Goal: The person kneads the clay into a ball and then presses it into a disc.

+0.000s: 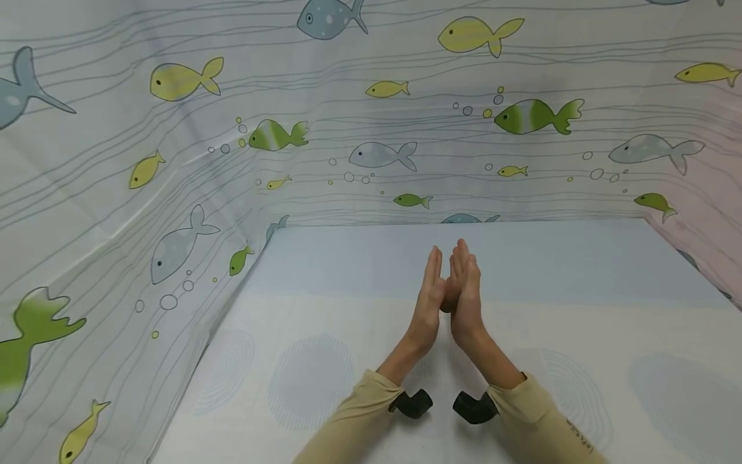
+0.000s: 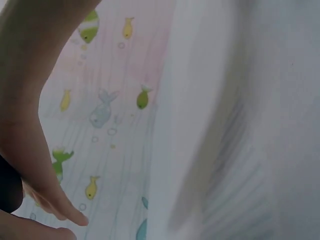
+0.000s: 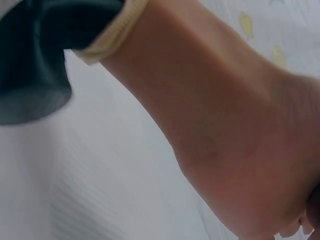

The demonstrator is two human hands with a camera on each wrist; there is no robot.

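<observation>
Left hand: your left hand (image 1: 428,303) stands on edge above the counter (image 1: 324,361), fingers straight and together, pointing away from you.
Right hand: your right hand (image 1: 466,296) mirrors it, fingers straight and together, palm facing the other palm.
Contact: the heels of the two hands touch; the fingertips stand slightly apart.
Held thing: nothing shows between the palms, though the gap is too narrow to see into fully.
Position: both hands sit near the middle of the counter, well apart from the fish-print curtain (image 1: 174,161).
Sleeves: the tan sleeve (image 1: 359,419) ends at a black wrist mount (image 1: 413,404).
Doing it well: I judge you should keep both wrists level and press the palms evenly, so neither hand tilts.
Caution: the wrist views are blurred, so hold steady.
</observation>
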